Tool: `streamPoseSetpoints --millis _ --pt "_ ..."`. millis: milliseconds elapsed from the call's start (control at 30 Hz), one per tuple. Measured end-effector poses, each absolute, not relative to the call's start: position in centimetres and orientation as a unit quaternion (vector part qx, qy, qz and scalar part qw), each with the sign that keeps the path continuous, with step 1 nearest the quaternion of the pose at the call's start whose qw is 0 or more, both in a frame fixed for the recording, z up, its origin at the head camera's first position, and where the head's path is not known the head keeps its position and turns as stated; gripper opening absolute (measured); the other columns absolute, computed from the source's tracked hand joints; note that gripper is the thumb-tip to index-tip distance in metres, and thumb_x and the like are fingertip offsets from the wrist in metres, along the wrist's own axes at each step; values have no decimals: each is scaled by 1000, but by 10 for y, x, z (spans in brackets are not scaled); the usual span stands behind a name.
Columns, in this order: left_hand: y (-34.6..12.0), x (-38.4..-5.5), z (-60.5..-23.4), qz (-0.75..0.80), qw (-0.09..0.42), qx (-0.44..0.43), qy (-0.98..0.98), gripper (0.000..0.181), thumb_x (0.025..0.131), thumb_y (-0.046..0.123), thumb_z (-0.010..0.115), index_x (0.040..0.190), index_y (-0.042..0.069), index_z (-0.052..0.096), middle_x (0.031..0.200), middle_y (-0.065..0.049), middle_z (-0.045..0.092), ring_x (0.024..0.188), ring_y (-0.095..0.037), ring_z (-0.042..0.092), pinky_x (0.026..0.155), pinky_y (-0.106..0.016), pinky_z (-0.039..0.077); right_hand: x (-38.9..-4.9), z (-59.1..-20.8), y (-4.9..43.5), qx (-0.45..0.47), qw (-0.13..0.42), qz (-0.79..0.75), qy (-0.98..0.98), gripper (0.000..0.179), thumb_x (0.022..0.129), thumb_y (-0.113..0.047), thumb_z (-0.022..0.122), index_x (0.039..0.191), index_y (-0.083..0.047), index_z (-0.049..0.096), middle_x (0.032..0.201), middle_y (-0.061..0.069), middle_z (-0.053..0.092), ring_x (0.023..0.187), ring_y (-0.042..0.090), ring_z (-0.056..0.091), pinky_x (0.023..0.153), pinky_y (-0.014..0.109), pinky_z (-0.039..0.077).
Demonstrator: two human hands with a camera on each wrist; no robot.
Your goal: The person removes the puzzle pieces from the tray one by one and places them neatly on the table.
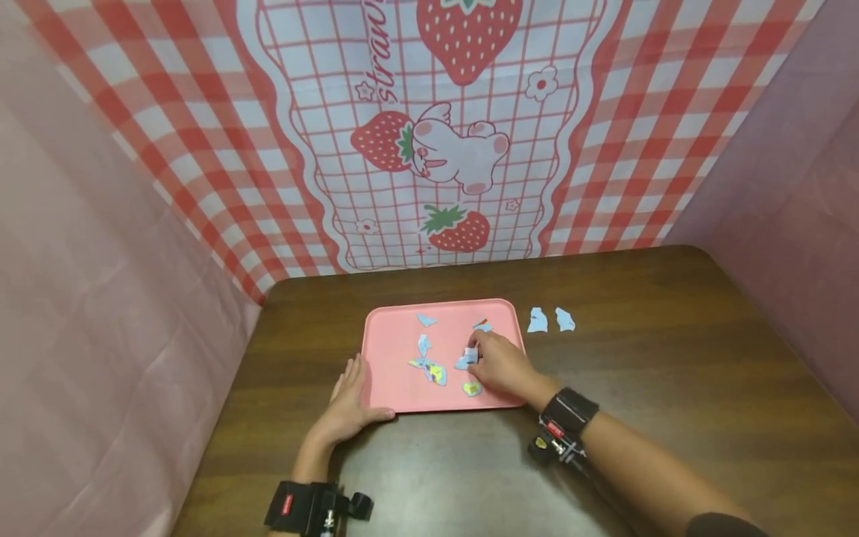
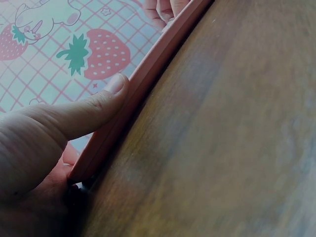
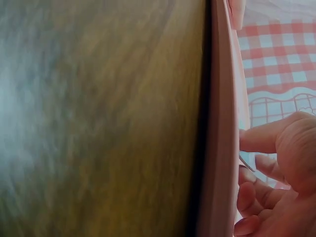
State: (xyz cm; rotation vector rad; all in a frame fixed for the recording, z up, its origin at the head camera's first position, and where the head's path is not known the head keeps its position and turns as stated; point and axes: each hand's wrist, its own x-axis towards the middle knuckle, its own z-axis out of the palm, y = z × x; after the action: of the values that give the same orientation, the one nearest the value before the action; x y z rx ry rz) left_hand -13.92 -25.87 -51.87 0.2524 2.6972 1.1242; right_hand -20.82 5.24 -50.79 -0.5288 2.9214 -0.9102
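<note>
A pink tray (image 1: 389,335) lies on the table and carries several irregular light-blue paper pieces, some printed with yellow. My right hand (image 1: 503,364) reaches over the tray's right half and pinches a light-blue paper piece (image 1: 463,362); in the right wrist view its thin edge (image 3: 247,164) shows between thumb and fingers. Just below that hand is a yellow-printed piece (image 1: 473,388); above it lies one with a red mark (image 1: 482,325). At the tray's front left corner my left hand (image 1: 345,406) rests, fingers along the left side, thumb (image 2: 101,108) laid against the front rim.
Left of the right hand, a yellow-and-blue piece (image 1: 436,374), a small blue piece (image 1: 423,344) and another blue piece (image 1: 426,319) lie in the tray. Two light-blue pieces (image 1: 537,320) lie on the wooden table (image 1: 637,358) right of it. A strawberry-print cloth (image 1: 463,156) hangs behind.
</note>
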Motion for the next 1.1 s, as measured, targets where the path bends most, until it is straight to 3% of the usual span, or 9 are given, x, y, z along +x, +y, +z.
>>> streamPoseSetpoints --millis 233,567,1100 --pt "-256 -136 -521 384 99 89 914 123 78 39 87 155 -14 7 163 -32 1 152 -44 -3 120 -57 0 -203 -510 50 -147 16 -347 926 32 74 -1 81 98 -11 63 68 -7 55 64 13 52 58 31 42" --pt "-256 -137 -519 384 91 97 914 124 77 39 87 154 -15 7 162 -33 2 151 -45 -3 120 -58 0 -207 -520 53 -109 -40 -408 905 27 75 2 78 97 -10 68 71 -5 56 64 11 51 60 30 43" --pt "-257 -133 -519 405 105 83 905 126 76 38 88 155 -12 4 163 -30 -2 152 -41 -7 120 -56 -4 -211 -518 54 -90 -41 -489 867 26 73 8 73 95 -6 71 76 0 60 73 14 57 68 30 49"
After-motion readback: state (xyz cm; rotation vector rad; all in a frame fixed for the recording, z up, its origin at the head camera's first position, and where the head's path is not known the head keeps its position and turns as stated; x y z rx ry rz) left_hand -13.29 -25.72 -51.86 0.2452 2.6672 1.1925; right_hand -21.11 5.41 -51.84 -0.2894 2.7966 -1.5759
